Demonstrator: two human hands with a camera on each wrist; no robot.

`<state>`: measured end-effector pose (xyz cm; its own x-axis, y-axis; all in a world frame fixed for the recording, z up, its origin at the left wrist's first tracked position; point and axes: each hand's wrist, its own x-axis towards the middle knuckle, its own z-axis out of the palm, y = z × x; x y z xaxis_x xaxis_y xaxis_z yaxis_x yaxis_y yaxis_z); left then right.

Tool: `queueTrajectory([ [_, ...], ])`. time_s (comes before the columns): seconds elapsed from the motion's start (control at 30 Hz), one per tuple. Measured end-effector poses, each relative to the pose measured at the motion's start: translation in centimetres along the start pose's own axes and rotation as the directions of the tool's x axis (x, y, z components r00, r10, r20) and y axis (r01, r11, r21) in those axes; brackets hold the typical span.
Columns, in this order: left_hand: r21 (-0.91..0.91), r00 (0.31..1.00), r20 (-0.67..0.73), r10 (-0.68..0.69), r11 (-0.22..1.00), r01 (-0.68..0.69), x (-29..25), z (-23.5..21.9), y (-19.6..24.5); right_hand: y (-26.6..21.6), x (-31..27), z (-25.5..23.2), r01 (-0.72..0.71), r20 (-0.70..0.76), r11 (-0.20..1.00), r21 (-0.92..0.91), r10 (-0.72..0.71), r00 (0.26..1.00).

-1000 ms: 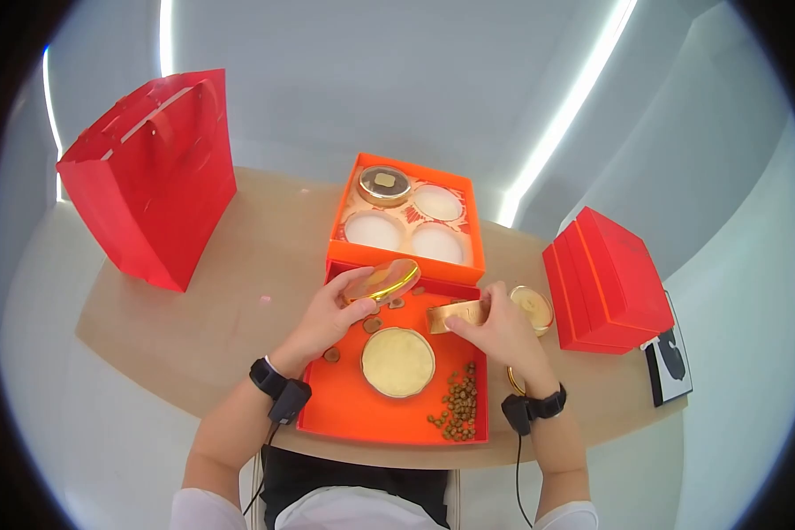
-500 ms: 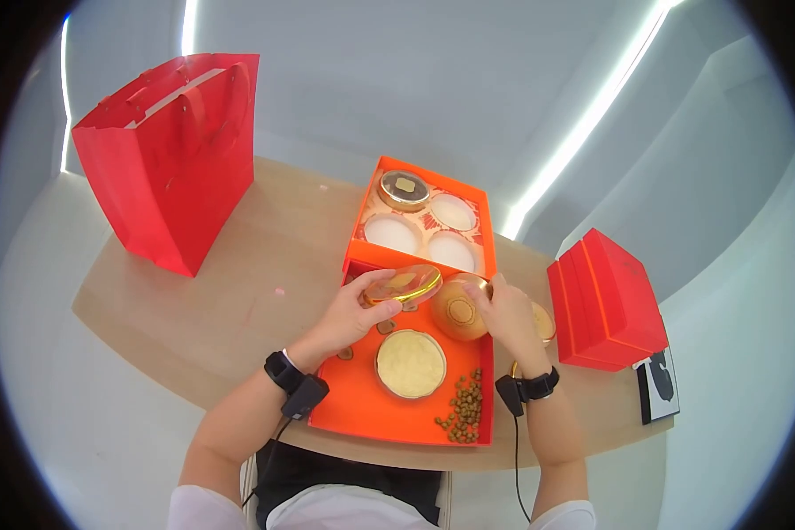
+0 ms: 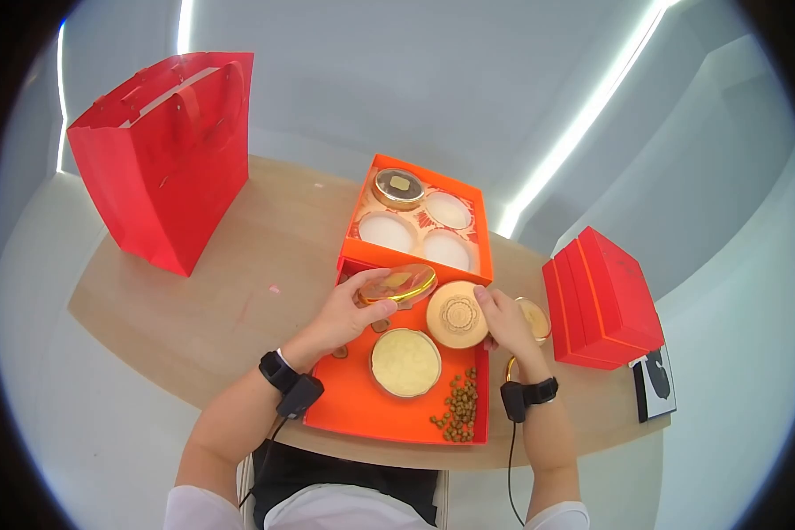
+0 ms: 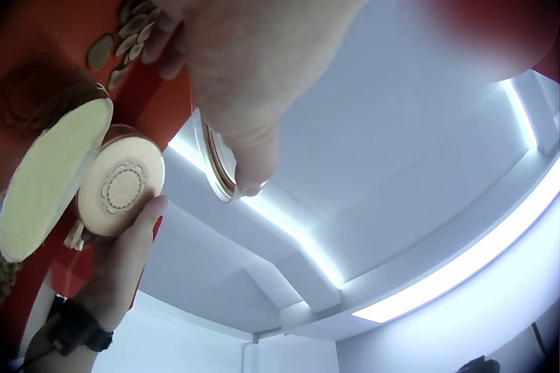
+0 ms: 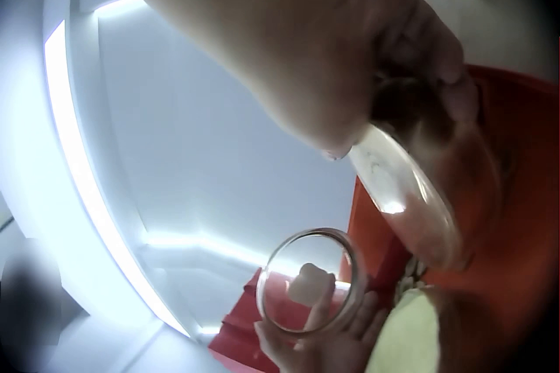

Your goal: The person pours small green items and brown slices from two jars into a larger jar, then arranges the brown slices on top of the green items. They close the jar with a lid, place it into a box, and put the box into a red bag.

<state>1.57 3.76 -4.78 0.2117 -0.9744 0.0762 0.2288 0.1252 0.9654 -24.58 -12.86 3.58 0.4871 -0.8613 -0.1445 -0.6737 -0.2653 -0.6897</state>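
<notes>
Closest: green-brown pellets and round container with pale-yellow filling in shallow orange tray. Above tray, my right hand grips round tan-gold piece with embossed emblem, left hand pinches clear round gold-rimmed lid, two apart. Guessing pairing step; next move prob needs both levelled, edges lined up. Farther back: open orange box with round wells.

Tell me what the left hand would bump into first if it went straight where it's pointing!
Probably the open orange box, just past the clear gold-rimmed lid the left hand holds. It might pass over, though; the height is unclear.
</notes>
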Motion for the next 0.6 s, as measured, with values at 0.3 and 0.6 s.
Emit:
queueTrajectory([
  [0.3, 0.021, 1.000, -0.008, 0.007, 1.000, -0.007, -0.2, 0.0, 0.3, 2.5, 1.2, -0.5, -0.011, 0.021, 0.979, 0.203, 0.007, 1.000],
  [0.6, -0.033, 0.999, 0.010, 0.037, 0.999, -0.037, -0.1, 0.1, 0.0, 4.4, 0.6, -1.4, -0.098, 0.069, 0.949, 0.299, 0.081, 0.994],
])
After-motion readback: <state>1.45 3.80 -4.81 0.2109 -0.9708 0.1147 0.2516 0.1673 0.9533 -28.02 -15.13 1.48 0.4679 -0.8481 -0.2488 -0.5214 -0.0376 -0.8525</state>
